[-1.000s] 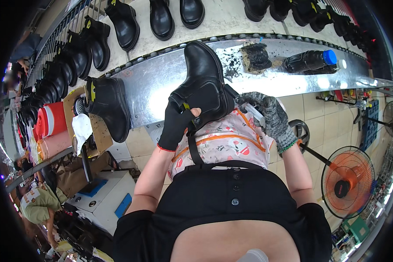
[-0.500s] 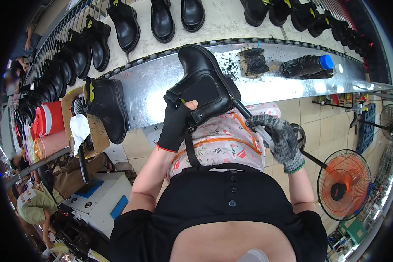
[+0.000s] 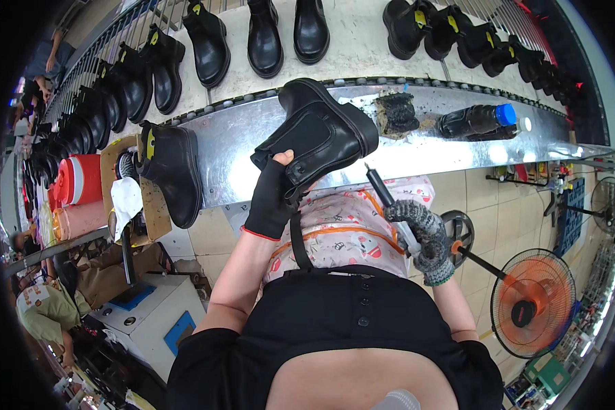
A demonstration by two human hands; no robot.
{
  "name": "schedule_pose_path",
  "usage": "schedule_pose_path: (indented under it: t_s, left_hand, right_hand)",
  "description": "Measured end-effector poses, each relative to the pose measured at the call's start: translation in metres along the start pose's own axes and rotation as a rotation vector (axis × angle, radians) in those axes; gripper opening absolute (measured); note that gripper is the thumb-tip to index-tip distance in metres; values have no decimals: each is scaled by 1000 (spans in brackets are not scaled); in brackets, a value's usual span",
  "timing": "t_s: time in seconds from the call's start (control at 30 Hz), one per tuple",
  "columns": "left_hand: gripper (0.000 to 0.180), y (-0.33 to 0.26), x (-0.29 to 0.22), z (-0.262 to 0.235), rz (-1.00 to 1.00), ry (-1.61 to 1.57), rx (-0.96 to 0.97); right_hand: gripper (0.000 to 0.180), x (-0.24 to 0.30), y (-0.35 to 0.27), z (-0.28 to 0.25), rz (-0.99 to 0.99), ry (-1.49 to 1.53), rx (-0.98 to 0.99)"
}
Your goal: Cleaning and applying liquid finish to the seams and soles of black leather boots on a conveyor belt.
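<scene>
My left hand [image 3: 272, 198], in a black glove with a bare thumb, grips a black ankle boot [image 3: 314, 133] by its shaft. The boot is held tilted above the metal ledge, its toe toward the far left and its heel to the right. My right hand [image 3: 422, 232], in a grey knitted glove, is closed around a pen-like tool [image 3: 378, 187] with a black front, a thin tip and a translucent barrel. That tip points up toward the heel, a short gap away from it. The boot hides part of my left fingers.
Another black boot [image 3: 173, 171] stands at the left beside a cardboard box [image 3: 158, 217] holding a brush. On the metal ledge [image 3: 232, 147] lie a dark, stained sponge-like block [image 3: 397, 115] and a dark bottle with a blue cap [image 3: 477, 121]. Boots line the conveyor [image 3: 362, 41]; a fan [image 3: 533, 304] stands right.
The tool's tip has come away from the boot's heel edge, as my right hand drew slightly back. My left hand has turned the boot, so its heel sits higher.
</scene>
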State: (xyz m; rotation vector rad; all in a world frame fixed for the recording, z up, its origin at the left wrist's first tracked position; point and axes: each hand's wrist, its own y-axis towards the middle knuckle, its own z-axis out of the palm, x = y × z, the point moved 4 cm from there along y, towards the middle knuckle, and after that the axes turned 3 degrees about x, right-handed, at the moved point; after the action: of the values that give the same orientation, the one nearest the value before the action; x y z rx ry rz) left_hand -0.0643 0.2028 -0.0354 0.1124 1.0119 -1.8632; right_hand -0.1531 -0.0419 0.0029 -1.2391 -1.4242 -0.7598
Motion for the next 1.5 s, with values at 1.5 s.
schedule_pose_path:
  t_s: [1.5]
  left_hand:
    - [54,461,-171,130,412,846,467]
  right_hand:
    - [45,-177,69,20,219,280,-284]
